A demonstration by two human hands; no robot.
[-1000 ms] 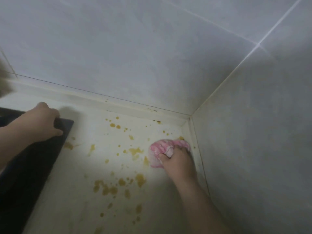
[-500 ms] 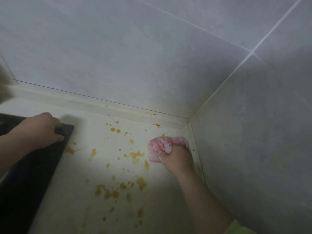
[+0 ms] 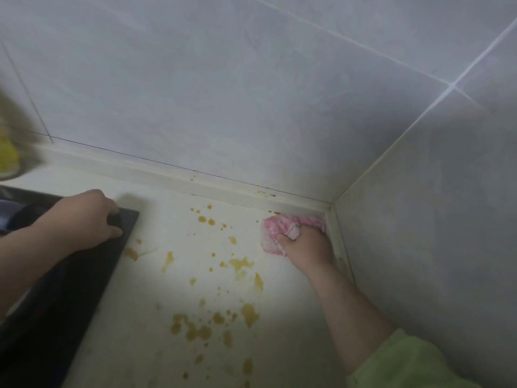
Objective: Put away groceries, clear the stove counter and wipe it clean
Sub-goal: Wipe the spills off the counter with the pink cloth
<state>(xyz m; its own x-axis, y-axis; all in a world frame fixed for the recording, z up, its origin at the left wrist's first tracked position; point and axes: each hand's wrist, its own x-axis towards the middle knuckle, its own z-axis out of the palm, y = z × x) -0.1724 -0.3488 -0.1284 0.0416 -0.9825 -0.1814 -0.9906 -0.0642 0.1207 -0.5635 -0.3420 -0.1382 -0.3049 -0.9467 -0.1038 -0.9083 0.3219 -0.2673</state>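
Pink cloth (image 3: 275, 229) has slid closer to corner (image 3: 329, 206).

The light is soft and a bit dim. The brightest patch lies on the counter (image 3: 179, 247) in the middle of the frame, and the bottom and the corners go dark. The left hand (image 3: 89, 219) throws a small gray shadow on the counter just past it. The black stove (image 3: 56, 303) at the lower left shows almost no detail. At the far left edge a yellow thing (image 3: 8, 158), maybe a bottle, is smeared and blurry. Everything looks a little fuzzy.
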